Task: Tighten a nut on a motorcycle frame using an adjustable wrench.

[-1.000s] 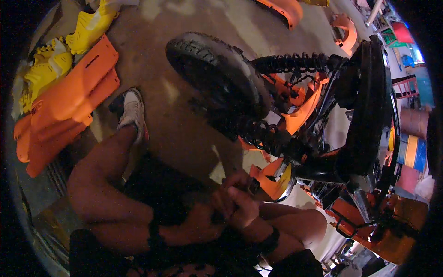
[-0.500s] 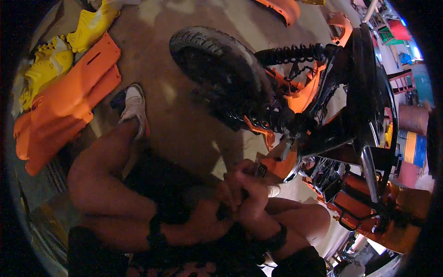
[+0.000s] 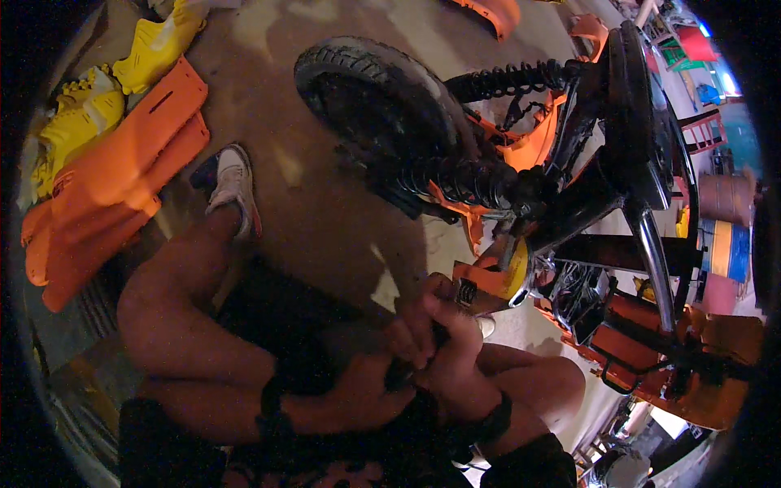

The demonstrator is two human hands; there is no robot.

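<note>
Both hands meet low by the motorcycle's rear, the left hand and right hand clamped together on a small dark tool, while orange panels lie stripped on the floor, reassembly seemingly far off.

Tyre: matt black rubber, knobbly tread. Shock spring: dark coiled metal, dull. Grab rail: smooth glossy metal tube. Body panels: smooth orange plastic, slight sheen. Floor: rough bare concrete. Shoe: whitish cloth. Wristbands: matt black fabric.
</note>
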